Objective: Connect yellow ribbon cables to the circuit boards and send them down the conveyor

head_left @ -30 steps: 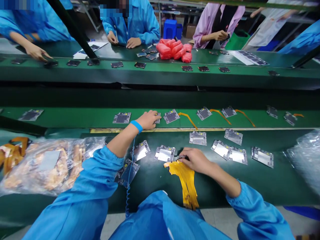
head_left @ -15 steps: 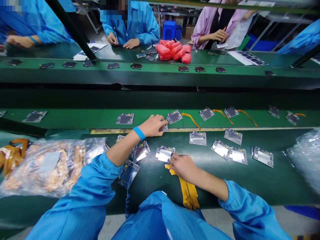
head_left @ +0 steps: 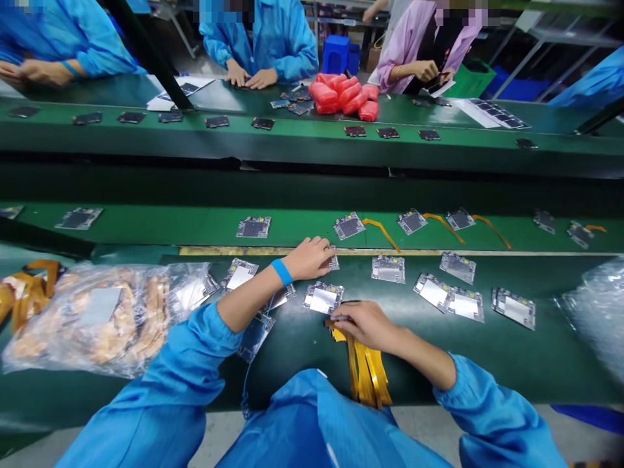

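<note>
My left hand (head_left: 310, 259), a blue strap (head_left: 281, 272) round its wrist, is closed on a small circuit board (head_left: 335, 261), mostly hidden by the fingers. It is just on my side of the yellowish strip edging the green belt. Below it lies another circuit board (head_left: 323, 298) with a bright silver rectangle. My right hand (head_left: 369, 324) pinches at the top end of a bunch of orange flat flex cables (head_left: 369, 374); how many it grips is hidden. The cables' tails trail towards the table's front edge. More boards (head_left: 240, 273) lie partly behind my left forearm.
On the belt (head_left: 297, 227) lie several boards, some with an orange flex cable (head_left: 383, 234) attached. Several loose boards (head_left: 465, 303) rest at right. Clear bags (head_left: 104, 318) flank the work area. Opposite, co-workers' hands (head_left: 251, 77) are near red wrapped bundles (head_left: 344, 96).
My left hand has come back from the belt's edge towards me with the board. My right hand's fingers have shifted slightly at the flex cables, whose tails have spread. The view has shifted a little.
</note>
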The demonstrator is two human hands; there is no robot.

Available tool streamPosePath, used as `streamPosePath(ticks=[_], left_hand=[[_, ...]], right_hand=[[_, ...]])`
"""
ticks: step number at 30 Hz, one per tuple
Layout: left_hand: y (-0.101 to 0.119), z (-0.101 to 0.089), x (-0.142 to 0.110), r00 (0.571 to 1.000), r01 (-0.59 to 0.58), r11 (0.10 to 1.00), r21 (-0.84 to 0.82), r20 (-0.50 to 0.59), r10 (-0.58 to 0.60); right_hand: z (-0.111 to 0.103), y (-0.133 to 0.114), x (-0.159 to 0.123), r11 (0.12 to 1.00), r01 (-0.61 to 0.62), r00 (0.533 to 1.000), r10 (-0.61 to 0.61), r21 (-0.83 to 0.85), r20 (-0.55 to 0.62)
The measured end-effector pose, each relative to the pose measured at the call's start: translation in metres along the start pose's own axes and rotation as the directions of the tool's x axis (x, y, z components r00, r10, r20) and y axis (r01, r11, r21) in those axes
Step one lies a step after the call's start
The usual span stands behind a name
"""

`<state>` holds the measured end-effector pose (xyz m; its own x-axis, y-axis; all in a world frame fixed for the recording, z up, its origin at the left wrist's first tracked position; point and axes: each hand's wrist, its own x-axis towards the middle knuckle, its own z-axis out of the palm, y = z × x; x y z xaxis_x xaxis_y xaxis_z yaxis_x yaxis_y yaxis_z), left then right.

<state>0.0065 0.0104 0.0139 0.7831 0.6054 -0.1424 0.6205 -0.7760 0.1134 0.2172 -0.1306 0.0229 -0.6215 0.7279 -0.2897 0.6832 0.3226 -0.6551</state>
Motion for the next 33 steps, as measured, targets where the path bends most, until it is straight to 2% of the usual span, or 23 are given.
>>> streamPosePath(ticks=[6, 9, 17, 20, 23, 26, 28, 30, 33], left_hand=[[-0.004, 0.006, -0.002, 1.0, 0.002, 0.999, -0.043, 0.002, -0.002], [-0.005, 0.008, -0.001, 1.0, -0.002, 0.998, -0.062, -0.014, 0.001], [-0.004, 0.008, -0.002, 1.0, 0.0, 0.998, -0.055, -0.013, -0.001], [-0.003, 0.008, -0.001, 1.0, 0.004, 0.998, -0.057, -0.011, -0.005], [-0.003, 0.009, -0.002, 1.0, -0.002, 0.998, -0.067, -0.029, 0.0], [-0.003, 0.009, -0.002, 1.0, -0.004, 0.998, -0.065, -0.029, 0.002], [-0.003, 0.008, -0.003, 1.0, -0.001, 0.998, -0.065, -0.028, -0.001], [-0.003, 0.008, -0.004, 1.0, -0.002, 0.997, -0.072, -0.022, 0.001], [-0.006, 0.008, -0.006, 1.0, -0.03, 0.996, -0.089, -0.011, 0.029]], right_hand=[[-0.006, 0.004, -0.001, 0.998, -0.062, 0.998, 0.062, 0.002, 0.01], [-0.006, 0.006, -0.002, 0.998, -0.05, 0.999, 0.05, -0.038, 0.016], [0.006, 0.021, -0.003, 0.967, 0.136, 0.989, -0.146, -0.218, -0.032], [0.013, 0.027, -0.003, 0.942, 0.169, 0.978, -0.196, -0.289, -0.067], [0.017, 0.03, -0.004, 0.941, 0.175, 0.971, -0.213, -0.29, -0.104], [0.015, 0.03, -0.008, 0.964, 0.188, 0.967, -0.215, -0.188, -0.137], [0.012, 0.027, -0.009, 0.981, 0.19, 0.969, -0.193, -0.036, -0.156], [0.009, 0.023, -0.01, 0.978, 0.152, 0.978, -0.128, 0.143, -0.164], [0.005, 0.018, -0.008, 0.925, 0.052, 0.991, 0.0, 0.377, -0.136]])
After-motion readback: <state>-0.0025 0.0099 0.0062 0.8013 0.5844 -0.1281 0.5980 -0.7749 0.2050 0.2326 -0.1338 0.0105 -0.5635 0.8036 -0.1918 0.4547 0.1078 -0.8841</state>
